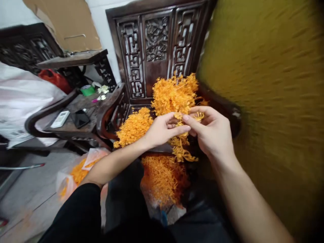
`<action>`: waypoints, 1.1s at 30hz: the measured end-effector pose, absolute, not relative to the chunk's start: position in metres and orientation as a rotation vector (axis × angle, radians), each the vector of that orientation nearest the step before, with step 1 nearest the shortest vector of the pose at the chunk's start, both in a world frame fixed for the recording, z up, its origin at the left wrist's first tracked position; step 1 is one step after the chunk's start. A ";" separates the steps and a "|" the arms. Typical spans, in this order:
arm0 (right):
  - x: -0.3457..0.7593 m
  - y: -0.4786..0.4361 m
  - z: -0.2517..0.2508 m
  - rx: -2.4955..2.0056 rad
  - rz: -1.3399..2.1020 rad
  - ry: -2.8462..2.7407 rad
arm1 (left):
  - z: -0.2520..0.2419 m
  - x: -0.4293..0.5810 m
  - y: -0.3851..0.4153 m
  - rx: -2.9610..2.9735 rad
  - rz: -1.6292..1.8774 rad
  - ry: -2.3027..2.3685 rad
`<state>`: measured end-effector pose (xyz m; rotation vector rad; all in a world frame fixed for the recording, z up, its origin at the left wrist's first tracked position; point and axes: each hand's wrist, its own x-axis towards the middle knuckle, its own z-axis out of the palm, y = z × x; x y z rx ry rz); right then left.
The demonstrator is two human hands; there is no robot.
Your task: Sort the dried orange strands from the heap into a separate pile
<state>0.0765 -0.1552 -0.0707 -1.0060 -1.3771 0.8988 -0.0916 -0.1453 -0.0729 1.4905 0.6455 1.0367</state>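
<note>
My left hand (162, 130) and my right hand (211, 130) meet in front of me, both pinching a strand of small orange artificial flowers (181, 150) that dangles below my fingers. Behind the hands, a tall heap of the same orange flowers (174, 91) rests on the seat of a dark carved wooden chair (154, 44), with a lower heap (134, 126) to its left. More orange flowers (162, 179) lie lower down, between my knees.
A small dark side table (76, 130) at left holds a white remote (60, 118), a black phone (80, 118), a green tape roll (87, 90) and white blossoms. A plastic bag of orange flowers (76, 172) sits on the floor. A blurred yellow-green surface (273, 101) fills the right.
</note>
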 end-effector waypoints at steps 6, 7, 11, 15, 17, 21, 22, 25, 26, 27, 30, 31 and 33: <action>0.048 -0.166 -0.099 -0.972 1.379 -1.191 | -0.100 -0.139 -0.153 1.455 0.983 0.939; 0.046 -0.168 -0.100 -0.994 1.374 -1.234 | -0.100 -0.145 -0.154 1.466 0.940 0.966; 0.056 -0.160 -0.100 -1.074 0.826 -1.319 | -0.100 -0.168 -0.162 1.374 0.849 1.007; 0.077 -0.143 -0.104 -1.047 0.690 -1.025 | -0.100 -0.184 -0.169 1.415 0.868 1.094; 0.076 -0.144 -0.107 -0.976 1.066 -1.156 | -0.098 -0.186 -0.171 1.533 0.824 1.158; 0.052 -0.163 -0.110 -0.828 1.417 -1.547 | -0.095 -0.179 -0.174 1.731 0.715 1.177; 0.047 -0.167 -0.110 -0.812 1.430 -1.573 | -0.095 -0.177 -0.175 1.757 0.702 1.151; 0.045 -0.165 -0.109 -0.910 1.330 -1.487 | -0.099 -0.175 -0.179 1.763 0.706 1.089; 0.049 -0.161 -0.109 -0.964 1.208 -1.381 | -0.101 -0.176 -0.180 1.735 0.708 1.083; 0.054 -0.155 -0.110 -0.994 1.065 -1.251 | -0.102 -0.177 -0.182 1.697 0.707 1.083; 0.070 -0.143 -0.112 -0.910 0.946 -1.011 | -0.103 -0.179 -0.185 1.583 0.680 1.098; 0.071 -0.142 -0.113 -0.888 1.050 -1.055 | -0.103 -0.178 -0.185 1.569 0.678 1.099; 0.066 -0.147 -0.115 -0.907 1.254 -1.243 | -0.101 -0.177 -0.185 1.572 0.690 1.091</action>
